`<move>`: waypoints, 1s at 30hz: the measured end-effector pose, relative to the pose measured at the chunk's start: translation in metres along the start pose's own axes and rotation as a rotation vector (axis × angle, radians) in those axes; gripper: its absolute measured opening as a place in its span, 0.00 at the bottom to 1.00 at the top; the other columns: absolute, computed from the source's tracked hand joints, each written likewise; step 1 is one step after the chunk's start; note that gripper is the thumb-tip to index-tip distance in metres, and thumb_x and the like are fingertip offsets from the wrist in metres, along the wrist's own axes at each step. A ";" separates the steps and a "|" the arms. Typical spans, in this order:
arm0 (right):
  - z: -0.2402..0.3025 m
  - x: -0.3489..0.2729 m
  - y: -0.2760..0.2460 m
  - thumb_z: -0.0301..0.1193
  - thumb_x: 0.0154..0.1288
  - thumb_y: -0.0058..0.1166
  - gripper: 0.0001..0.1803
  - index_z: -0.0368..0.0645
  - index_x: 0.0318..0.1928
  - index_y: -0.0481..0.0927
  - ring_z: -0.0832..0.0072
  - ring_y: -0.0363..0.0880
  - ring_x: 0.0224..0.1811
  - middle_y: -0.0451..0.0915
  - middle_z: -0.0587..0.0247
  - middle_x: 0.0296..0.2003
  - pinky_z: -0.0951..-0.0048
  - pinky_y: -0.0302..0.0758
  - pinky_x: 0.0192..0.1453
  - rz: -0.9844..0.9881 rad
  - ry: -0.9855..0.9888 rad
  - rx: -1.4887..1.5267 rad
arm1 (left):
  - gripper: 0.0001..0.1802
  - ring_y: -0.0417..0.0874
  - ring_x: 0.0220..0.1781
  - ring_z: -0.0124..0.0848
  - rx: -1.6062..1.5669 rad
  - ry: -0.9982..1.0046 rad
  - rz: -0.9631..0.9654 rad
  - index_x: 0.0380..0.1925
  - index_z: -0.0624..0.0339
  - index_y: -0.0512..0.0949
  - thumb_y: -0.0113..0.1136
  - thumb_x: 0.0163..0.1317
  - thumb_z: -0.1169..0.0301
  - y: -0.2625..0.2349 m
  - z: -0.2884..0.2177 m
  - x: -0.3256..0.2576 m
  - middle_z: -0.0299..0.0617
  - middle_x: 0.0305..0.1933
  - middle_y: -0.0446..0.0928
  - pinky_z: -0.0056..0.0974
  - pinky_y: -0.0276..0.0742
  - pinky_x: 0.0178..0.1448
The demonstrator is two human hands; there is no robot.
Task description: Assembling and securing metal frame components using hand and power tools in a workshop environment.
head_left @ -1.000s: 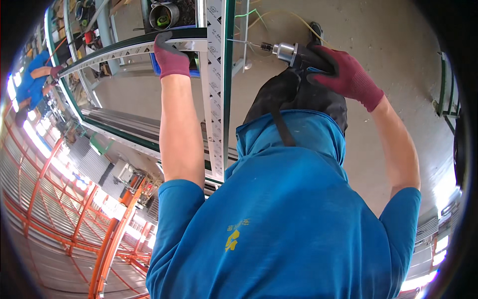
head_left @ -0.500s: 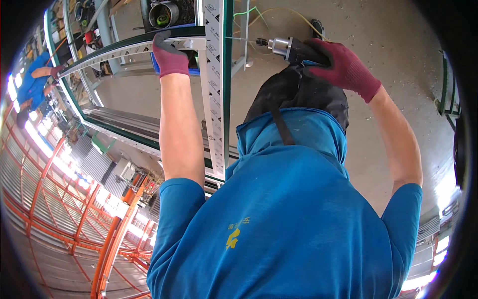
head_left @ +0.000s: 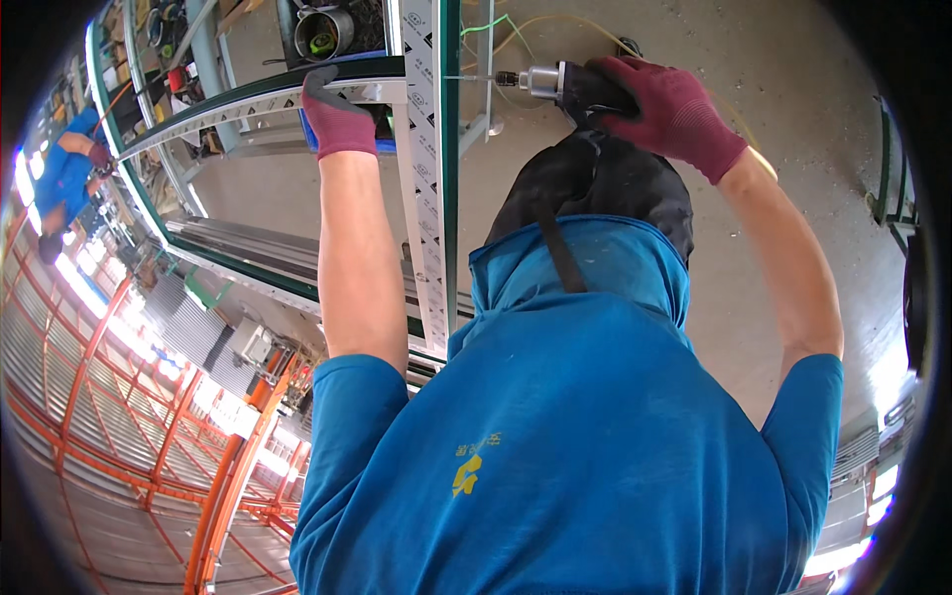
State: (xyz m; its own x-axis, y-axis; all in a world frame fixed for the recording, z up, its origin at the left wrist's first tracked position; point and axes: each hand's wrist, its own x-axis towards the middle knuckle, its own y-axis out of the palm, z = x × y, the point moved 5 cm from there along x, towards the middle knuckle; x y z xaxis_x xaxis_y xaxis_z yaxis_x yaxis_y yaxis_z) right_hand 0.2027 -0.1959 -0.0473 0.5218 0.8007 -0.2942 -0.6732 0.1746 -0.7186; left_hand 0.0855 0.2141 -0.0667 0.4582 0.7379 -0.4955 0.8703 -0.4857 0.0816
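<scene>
My left hand (head_left: 338, 119), in a maroon glove with grey fingers, is closed around the crossbar (head_left: 233, 96) of a large metal frame, close to where it meets an upright profile (head_left: 423, 159) covered in printed film. To the right of that profile my right hand (head_left: 676, 117), gloved alike, grips a power drill (head_left: 555, 81) with a silver front and dark body. The drill lies level, its long thin bit (head_left: 468, 77) reaching to the green edge strip (head_left: 450, 139) of the profile. Whether the tip has entered the strip cannot be made out.
Behind the crossbar stands a metal pot (head_left: 324, 33) beside a blue-edged tray (head_left: 387, 129). A yellow hose (head_left: 555, 18) and a green cord lie on the floor. At the far left a co-worker in blue (head_left: 69, 169) is at the frame's other end. Long metal profiles (head_left: 248, 243) lie below the frame.
My right hand and the drill have shifted slightly left, bringing the chuck closer to the profile. My left hand keeps its hold. The co-worker's arm has moved a little.
</scene>
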 end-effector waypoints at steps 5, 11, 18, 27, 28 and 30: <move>0.009 0.001 0.010 0.44 0.64 0.69 0.37 0.52 0.72 0.74 0.46 0.85 0.57 0.85 0.49 0.60 0.56 0.83 0.63 0.008 0.029 0.020 | 0.17 0.86 0.47 0.45 -0.004 -0.005 -0.020 0.43 0.63 0.82 0.58 0.54 0.69 -0.012 0.004 0.007 0.47 0.46 0.83 0.48 0.85 0.55; 0.009 0.003 0.013 0.44 0.63 0.70 0.37 0.52 0.71 0.75 0.47 0.86 0.56 0.84 0.50 0.61 0.55 0.84 0.61 -0.007 0.003 0.030 | 0.13 0.85 0.45 0.43 0.063 0.006 -0.081 0.38 0.60 0.81 0.59 0.55 0.67 -0.005 -0.001 -0.001 0.44 0.43 0.82 0.47 0.83 0.53; 0.015 0.006 0.015 0.44 0.63 0.70 0.37 0.50 0.71 0.75 0.47 0.86 0.55 0.84 0.49 0.60 0.55 0.83 0.61 -0.019 -0.006 0.032 | 0.16 0.86 0.49 0.46 0.064 0.023 -0.075 0.42 0.63 0.82 0.57 0.54 0.69 0.005 -0.006 -0.014 0.47 0.47 0.84 0.49 0.85 0.57; 0.015 0.015 0.015 0.47 0.63 0.70 0.38 0.51 0.72 0.74 0.47 0.86 0.55 0.84 0.49 0.59 0.55 0.84 0.61 -0.009 -0.019 0.033 | 0.17 0.86 0.47 0.47 0.030 0.015 -0.165 0.42 0.63 0.81 0.58 0.52 0.69 -0.006 -0.001 -0.005 0.48 0.47 0.83 0.52 0.86 0.55; 0.016 0.016 0.013 0.47 0.64 0.70 0.38 0.51 0.72 0.75 0.47 0.86 0.55 0.85 0.49 0.59 0.55 0.84 0.61 -0.004 -0.028 0.024 | 0.17 0.86 0.47 0.47 0.031 0.012 -0.165 0.42 0.63 0.81 0.58 0.52 0.69 -0.006 -0.001 -0.005 0.48 0.47 0.83 0.52 0.86 0.55; 0.017 0.017 0.016 0.48 0.64 0.69 0.38 0.52 0.72 0.74 0.47 0.86 0.55 0.84 0.50 0.59 0.55 0.84 0.61 -0.004 -0.023 0.028 | 0.16 0.85 0.46 0.47 -0.023 -0.077 -0.151 0.41 0.62 0.81 0.58 0.53 0.69 -0.006 0.002 -0.006 0.48 0.46 0.82 0.51 0.86 0.55</move>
State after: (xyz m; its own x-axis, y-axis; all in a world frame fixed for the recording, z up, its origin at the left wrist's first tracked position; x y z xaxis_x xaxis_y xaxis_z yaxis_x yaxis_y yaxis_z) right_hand 0.1915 -0.1702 -0.0533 0.5122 0.8131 -0.2764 -0.6857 0.1934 -0.7018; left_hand 0.0775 0.2116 -0.0657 0.3079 0.7631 -0.5682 0.9325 -0.3606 0.0210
